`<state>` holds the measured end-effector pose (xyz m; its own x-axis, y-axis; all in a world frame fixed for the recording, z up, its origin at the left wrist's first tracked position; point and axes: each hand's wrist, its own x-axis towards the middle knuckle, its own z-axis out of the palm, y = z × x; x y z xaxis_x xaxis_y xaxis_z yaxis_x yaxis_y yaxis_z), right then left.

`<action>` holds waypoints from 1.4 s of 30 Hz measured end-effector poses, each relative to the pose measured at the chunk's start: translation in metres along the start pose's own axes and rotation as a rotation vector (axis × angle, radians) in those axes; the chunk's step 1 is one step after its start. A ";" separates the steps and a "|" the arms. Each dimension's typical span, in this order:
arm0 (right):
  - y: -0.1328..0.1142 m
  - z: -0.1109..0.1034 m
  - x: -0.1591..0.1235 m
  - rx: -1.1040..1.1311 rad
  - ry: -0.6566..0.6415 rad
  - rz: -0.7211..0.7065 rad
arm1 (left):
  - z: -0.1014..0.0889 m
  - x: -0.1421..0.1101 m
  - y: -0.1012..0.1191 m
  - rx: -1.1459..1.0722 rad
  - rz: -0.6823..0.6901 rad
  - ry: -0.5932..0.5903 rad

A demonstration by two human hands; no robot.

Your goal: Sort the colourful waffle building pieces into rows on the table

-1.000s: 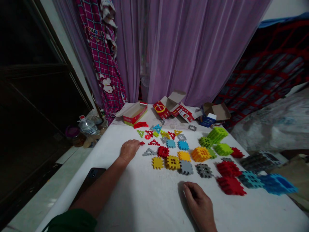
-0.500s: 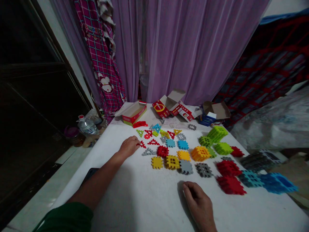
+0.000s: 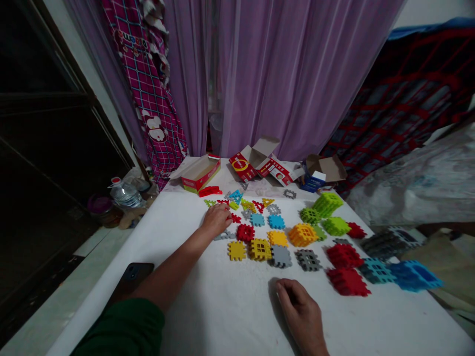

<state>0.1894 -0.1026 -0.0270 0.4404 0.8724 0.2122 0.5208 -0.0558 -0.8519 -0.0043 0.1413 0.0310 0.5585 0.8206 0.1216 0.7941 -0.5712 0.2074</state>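
Observation:
My left hand (image 3: 216, 220) reaches over the left part of a spread of plastic building pieces, fingertips pointing down among red ones. Its fingers are partly hidden, so whether it grips anything does not show. A red triangular piece (image 3: 235, 218) lies just right of it, and a light green piece (image 3: 233, 204) is near its fingertips. A grey triangular piece (image 3: 224, 236) lies partly under the hand. My right hand (image 3: 301, 312) rests on the white tabletop with fingers curled in and nothing visible in them. Square toothed pieces in yellow (image 3: 236, 251) and grey (image 3: 281, 256) lie ahead of it.
Stacks of red (image 3: 348, 282), blue (image 3: 416, 275), green (image 3: 328, 204) and orange (image 3: 303, 235) squares stand to the right. Opened cardboard boxes (image 3: 202, 173) line the back edge. A phone (image 3: 135, 272) lies beneath my left forearm. A water bottle (image 3: 126, 193) stands beyond the left edge.
My left hand pinched a small red triangular piece at the left edge of the spread; it has moved right over the red pieces, covering that spot. My right hand stays put. The view has shifted slightly.

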 end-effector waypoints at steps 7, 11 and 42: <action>0.005 -0.004 0.003 -0.041 -0.061 -0.052 | 0.004 -0.001 -0.001 0.032 0.018 -0.042; 0.005 -0.002 0.001 -0.023 -0.019 -0.027 | 0.005 -0.001 -0.002 0.040 0.023 -0.042; 0.000 -0.002 0.006 -0.048 -0.025 -0.127 | -0.015 0.075 -0.057 0.206 0.029 -0.218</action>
<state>0.1936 -0.0987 -0.0244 0.3506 0.8857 0.3043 0.6056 0.0334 -0.7951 -0.0110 0.2355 0.0430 0.6023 0.7930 -0.0915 0.7965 -0.6046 0.0027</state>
